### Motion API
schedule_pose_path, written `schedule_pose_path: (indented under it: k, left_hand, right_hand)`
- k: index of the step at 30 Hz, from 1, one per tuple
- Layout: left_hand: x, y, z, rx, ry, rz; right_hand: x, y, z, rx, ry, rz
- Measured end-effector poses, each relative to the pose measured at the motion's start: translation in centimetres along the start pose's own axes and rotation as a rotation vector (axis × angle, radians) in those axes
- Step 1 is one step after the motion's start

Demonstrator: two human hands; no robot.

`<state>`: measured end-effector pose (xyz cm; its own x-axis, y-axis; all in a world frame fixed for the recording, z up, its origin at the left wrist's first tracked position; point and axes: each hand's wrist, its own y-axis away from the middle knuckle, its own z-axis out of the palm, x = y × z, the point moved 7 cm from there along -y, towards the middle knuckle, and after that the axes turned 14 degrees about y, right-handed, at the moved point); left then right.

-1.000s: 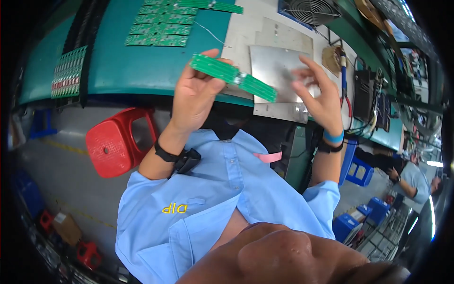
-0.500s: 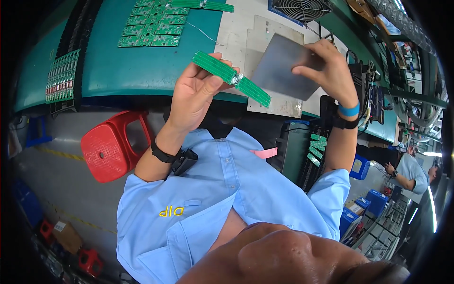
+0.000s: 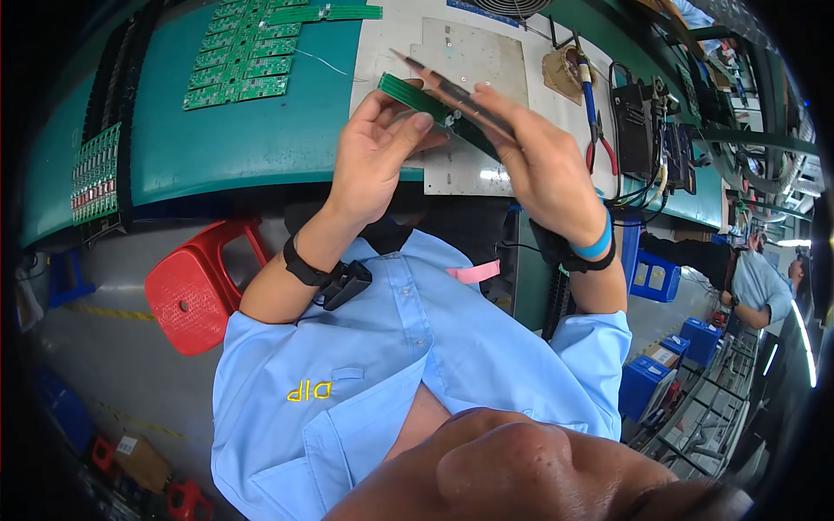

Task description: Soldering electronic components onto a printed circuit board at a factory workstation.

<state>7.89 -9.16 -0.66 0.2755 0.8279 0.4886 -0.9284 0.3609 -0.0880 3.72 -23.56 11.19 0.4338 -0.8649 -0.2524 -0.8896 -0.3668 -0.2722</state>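
One green bench [image 3: 234,148] lies beneath a tilted metal plate [image 3: 452,92], the right hand [image 3: 552,169] gripping it, and the left hand [image 3: 373,165], whose fingers pinch a slim circuit board [image 3: 407,94] partly behind the plate, probably best steadied by its edges.

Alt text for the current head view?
A bare left hand holds a green circuit-board strip above a workbench while the right hand grips a thin plate, seen nearly edge-on, close by; whether plate and strip touch is unclear. More green boards lie on a teal surface, upper left.
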Motion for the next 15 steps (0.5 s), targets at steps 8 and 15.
schedule_pose_path:
  k: [8,15]
  left_hand:
    - [-0.6,-0.6,0.1,0.094,0.003,0.037]
    - [1.2,-2.3,1.6,0.098,-0.115,0.150]
  right_hand:
    - [-1.1,-0.1,1.1,0.024,0.066,-0.052]
    - [-1.8,-0.8,0.5,0.083,0.096,-0.078]
